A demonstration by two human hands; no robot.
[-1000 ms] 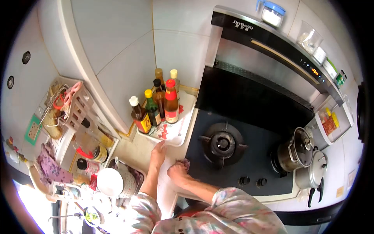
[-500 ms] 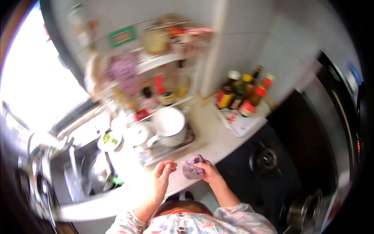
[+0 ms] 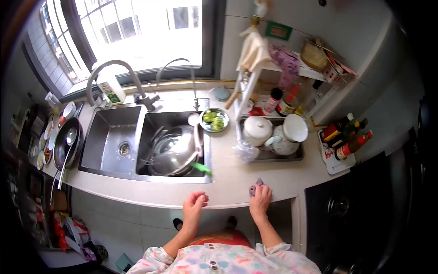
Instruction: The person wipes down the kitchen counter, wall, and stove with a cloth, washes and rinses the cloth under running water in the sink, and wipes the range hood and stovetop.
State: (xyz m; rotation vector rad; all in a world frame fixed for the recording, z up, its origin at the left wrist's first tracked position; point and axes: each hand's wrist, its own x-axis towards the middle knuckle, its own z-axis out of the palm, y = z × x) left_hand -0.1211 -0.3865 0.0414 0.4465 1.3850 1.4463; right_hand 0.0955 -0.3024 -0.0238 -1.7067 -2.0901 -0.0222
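Note:
My right hand [image 3: 260, 201] presses a crumpled purple-grey cloth [image 3: 252, 190] onto the pale countertop [image 3: 232, 189] near its front edge. Part of the cloth pokes out past my fingers; the rest is hidden under them. My left hand [image 3: 195, 204] hovers by the counter's front edge, its fingers curled in towards the thumb, with nothing seen in it. Beyond the right hand is a metal tray [image 3: 278, 159] bearing a white lidded pot [image 3: 257, 130] and a patterned pitcher [image 3: 284, 145] with a white bowl [image 3: 295, 128] on top.
A double sink [image 3: 114, 174] is on the left, holding a metal pan [image 3: 171, 150] and a green-handled utensil [image 3: 200, 168]. A bowl of green vegetables [image 3: 214, 120] stands beside it. A wok [image 3: 77, 148] lies far left. Bottles [image 3: 349, 148] and a black stove [image 3: 337, 205] are on the right.
My right hand has gone from holding the cloth up before me to pressing it on the counter. My left fingers have curled in more. The view has swung left, bringing the sink to the front.

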